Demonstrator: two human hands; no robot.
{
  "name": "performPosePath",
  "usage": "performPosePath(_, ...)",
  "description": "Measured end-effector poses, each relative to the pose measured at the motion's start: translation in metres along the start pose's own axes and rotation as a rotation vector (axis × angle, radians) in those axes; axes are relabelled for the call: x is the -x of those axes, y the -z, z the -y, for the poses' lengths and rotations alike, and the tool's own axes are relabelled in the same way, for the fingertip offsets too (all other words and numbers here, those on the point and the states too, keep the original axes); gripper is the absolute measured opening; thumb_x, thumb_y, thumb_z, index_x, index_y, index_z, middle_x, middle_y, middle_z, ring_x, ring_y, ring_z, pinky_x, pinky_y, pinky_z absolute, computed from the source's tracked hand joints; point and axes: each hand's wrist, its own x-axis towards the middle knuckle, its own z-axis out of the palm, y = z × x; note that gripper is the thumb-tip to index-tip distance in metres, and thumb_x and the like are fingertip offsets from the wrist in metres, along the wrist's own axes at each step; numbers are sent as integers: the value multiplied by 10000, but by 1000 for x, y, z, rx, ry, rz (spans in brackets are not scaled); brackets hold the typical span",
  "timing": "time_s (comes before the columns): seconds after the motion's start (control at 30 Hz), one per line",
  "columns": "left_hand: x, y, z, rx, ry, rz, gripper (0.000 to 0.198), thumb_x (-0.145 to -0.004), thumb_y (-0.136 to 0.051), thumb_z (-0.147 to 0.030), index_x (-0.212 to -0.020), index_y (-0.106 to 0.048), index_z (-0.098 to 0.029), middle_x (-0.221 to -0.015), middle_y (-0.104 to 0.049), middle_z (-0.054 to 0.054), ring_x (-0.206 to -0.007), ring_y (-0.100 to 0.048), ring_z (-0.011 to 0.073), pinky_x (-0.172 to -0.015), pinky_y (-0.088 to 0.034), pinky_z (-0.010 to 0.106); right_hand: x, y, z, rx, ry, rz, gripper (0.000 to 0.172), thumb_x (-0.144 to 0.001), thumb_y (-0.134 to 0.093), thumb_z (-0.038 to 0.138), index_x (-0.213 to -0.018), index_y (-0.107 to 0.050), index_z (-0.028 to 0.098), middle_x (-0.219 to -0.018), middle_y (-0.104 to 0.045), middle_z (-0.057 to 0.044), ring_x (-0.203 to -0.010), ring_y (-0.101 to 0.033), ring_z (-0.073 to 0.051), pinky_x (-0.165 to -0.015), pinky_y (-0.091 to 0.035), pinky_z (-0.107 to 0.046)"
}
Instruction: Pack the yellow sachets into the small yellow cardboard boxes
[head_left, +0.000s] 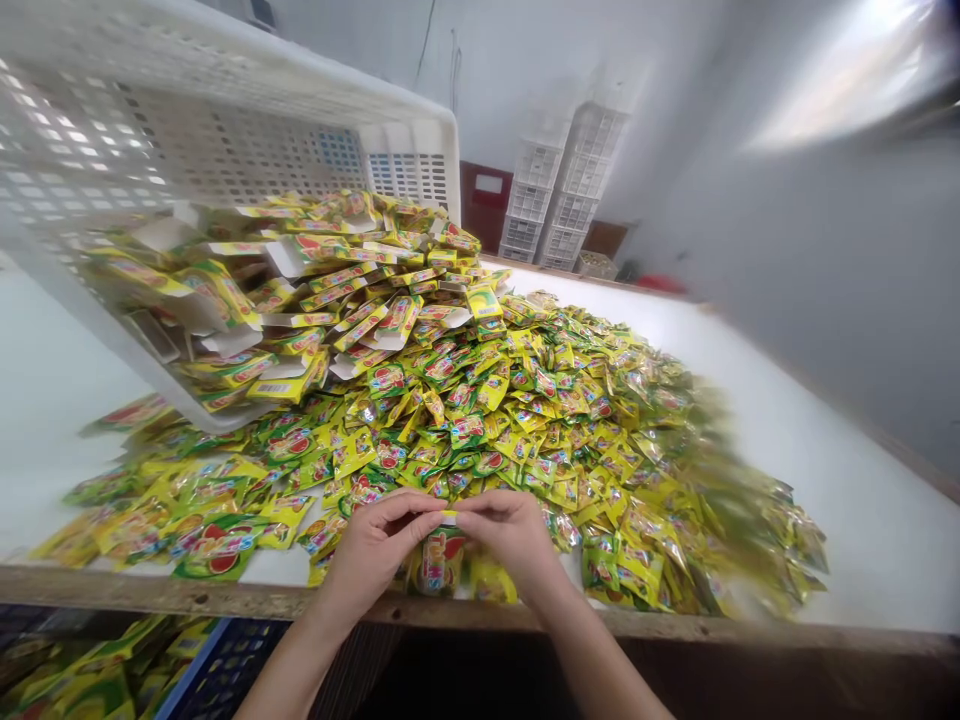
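My left hand (386, 540) and my right hand (510, 540) meet at the table's front edge. Both are closed, thumbs and forefingers pinching a small yellow carton (450, 517) between them. Only its yellow top and a white edge show; the fingers hide the rest. Directly below the pinch is a green printed surface (439, 565) with red fruit and white letters; whether it belongs to the carton or is a packet, I cannot tell. Around both hands lies a heap of small yellow-green candy packets (540, 440) with fruit pictures.
At the left, a white perforated crate (409, 135) lies tipped on its side, with yellow cartons (352, 290) spilling out, several with open flaps. The white table (847, 500) has a wooden front edge (225, 598). Below left, a blue crate (217, 670) stands beside more packets. Stacked crates (577, 180) stand behind.
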Motion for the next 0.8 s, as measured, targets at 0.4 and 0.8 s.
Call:
performPosePath(0.4,9,7,12,53,-56,91,140,-808,-719,-251,-927,-792,-250,-978,-761,56,-962,-687,225,-872,-550,315,13,4,1,410,481,55,92,-801,-740,247,-882,-783,243,-841,-738,-57,-808,-669,-197,-721,-538,-299)
performPosePath(0.8,30,-9,23,5,-45,37,129,-815,-710,-274,-930,-768,-281,-1015,-760,31,-1000,-678,230,-921,-521,315,41,-7,-26,468,695,-56,196,-919,-560,162,-1029,-703,238,-964,-640,-67,-903,-620,-183,-793,-500,-305)
